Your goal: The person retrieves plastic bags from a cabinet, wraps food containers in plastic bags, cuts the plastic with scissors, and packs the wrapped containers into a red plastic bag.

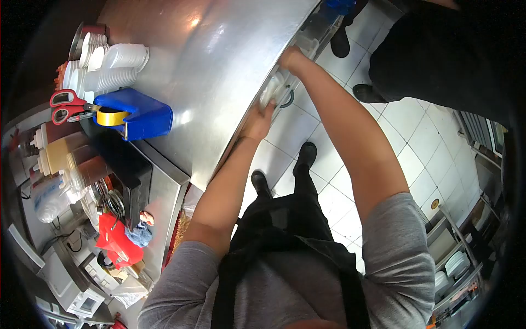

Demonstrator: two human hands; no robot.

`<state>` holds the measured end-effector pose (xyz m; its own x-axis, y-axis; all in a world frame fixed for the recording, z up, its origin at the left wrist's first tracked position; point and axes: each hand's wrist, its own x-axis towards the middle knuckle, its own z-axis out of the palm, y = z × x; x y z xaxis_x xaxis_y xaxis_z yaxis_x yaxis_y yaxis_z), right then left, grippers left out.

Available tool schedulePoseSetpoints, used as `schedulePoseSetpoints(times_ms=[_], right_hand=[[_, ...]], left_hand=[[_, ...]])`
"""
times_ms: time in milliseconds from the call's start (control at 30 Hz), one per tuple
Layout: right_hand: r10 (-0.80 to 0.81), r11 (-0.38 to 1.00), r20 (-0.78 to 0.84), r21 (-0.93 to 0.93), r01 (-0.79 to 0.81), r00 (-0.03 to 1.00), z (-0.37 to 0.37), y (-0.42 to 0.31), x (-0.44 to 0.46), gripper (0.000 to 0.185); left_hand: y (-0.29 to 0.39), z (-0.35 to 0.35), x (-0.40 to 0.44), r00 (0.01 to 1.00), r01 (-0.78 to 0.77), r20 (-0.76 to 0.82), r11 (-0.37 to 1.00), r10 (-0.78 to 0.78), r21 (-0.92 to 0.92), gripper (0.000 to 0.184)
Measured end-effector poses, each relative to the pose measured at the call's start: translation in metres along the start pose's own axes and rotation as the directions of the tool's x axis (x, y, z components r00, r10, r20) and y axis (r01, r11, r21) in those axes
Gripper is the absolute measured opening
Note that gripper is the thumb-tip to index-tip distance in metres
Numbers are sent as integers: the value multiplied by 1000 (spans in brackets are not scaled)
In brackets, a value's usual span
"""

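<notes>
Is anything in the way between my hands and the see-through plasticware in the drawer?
Nothing visible blocks your left hand: it's right by the plasticware in the open drawer. Your right hand reaches in too, but its fingertips are hidden near the steel counter's edge, so I can't tell there.

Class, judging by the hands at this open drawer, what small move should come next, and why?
Perhaps ease the drawer slightly wider: the left hand and right hand work close against the counter, and the right fingertips are out of sight.
</notes>
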<state>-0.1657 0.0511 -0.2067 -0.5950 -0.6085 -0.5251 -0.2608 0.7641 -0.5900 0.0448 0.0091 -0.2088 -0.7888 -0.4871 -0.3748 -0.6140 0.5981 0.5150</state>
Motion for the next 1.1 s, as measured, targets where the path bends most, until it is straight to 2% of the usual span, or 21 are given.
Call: schedulePoseSetpoints(times_ms=[33, 67, 167, 200, 267, 333, 400, 500, 600, 667, 700, 733, 767, 800, 833, 900, 933, 967, 1033, 1100], right_hand=[[-46, 929, -42, -370, 27, 998, -12, -17, -19, 57], [69, 888, -29, -453, -74, 997, -28, -27, -44, 59], [-44, 887, 111, -452, 90, 993, -39, -24, -56, 57], [-42, 881, 86, -467, 78, 995, -42, -25, -59, 55], [-165, 875, 110, -442, 196, 980, -33, -7, -27, 57], [-135, 900, 76, -408, 154, 988, -30, -5, -22, 57], [50, 934, -11, -354, -50, 999, -25, -8, -22, 55], [174, 790, -215, -551, -267, 961, 2, -5, -12, 58], [139, 915, -189, -350, -199, 972, -2, -9, -16, 61], [43, 990, -475, -100, -102, 879, 53, 33, 49, 51], [71, 991, -533, 136, 2, 843, 64, 38, 57, 48], [99, 928, -589, 346, 139, 802, 75, 42, 64, 46], [159, 727, -551, 627, 281, 819, 70, 29, 50, 45], [220, 497, -495, 798, 340, 840, 68, 16, 35, 43], [279, 225, -436, 896, 383, 855, 65, 3, 21, 42], [388, -195, -279, 907, 374, 878, 65, -19, -10, 38], [403, 90, -474, 872, 481, 783, 68, -23, -32, 37], [353, 366, -653, 756, 543, 671, 71, -28, -58, 38], [378, 193, -500, 866, 462, 779, 37, -34, -137, 35], [360, -244, -445, 803, 543, 820, 39, -19, -167, 32]], left_hand=[[0, -1, 1, 999, 27, 25, 1000, -27, -7, 69], [1, -2, 3, 997, 53, 50, 998, -52, -15, 74], [3, -3, 4, 996, 82, 45, 996, -83, 31, 81], [3, -3, 5, 996, 83, 30, 995, -85, 56, 82], [-1, -3, 10, 982, 144, 122, 989, -146, 24, 84], [2, -4, 9, 967, 189, 173, 982, -185, -8, 84], [6, -8, 7, 964, 212, 174, 976, -202, -42, 83], [-21, 11, 13, 998, 65, -6, 989, -65, 132, 79], [-22, 11, 14, 996, 8, -85, 983, 8, 182, 72], [-13, 12, 15, 992, 18, -129, 978, 9, 207, 70], [-12, 13, 17, 989, 25, -151, 975, 9, 220, 69], [-30, 23, 27, 976, 34, -217, 962, 27, 270, 67], [-62, 42, 42, 958, 45, -283, 947, 50, 318, 66], [-79, 53, 51, 936, 57, -345, 930, 77, 363, 64], [-56, 37, 42, 931, 67, -365, 970, 25, 236, 62], [17, -15, 13, 921, 79, -381, 996, -85, -31, 58], [13, -11, 15, 906, 95, -417, 995, -73, 32, 58], [0, -2, 22, 890, 114, -453, 989, -60, 93, 58], [-28, 13, 38, 885, 149, -462, 974, -56, 168, 59], [-18, 3, 32, 945, 193, -298, 964, -133, 182, 61]])
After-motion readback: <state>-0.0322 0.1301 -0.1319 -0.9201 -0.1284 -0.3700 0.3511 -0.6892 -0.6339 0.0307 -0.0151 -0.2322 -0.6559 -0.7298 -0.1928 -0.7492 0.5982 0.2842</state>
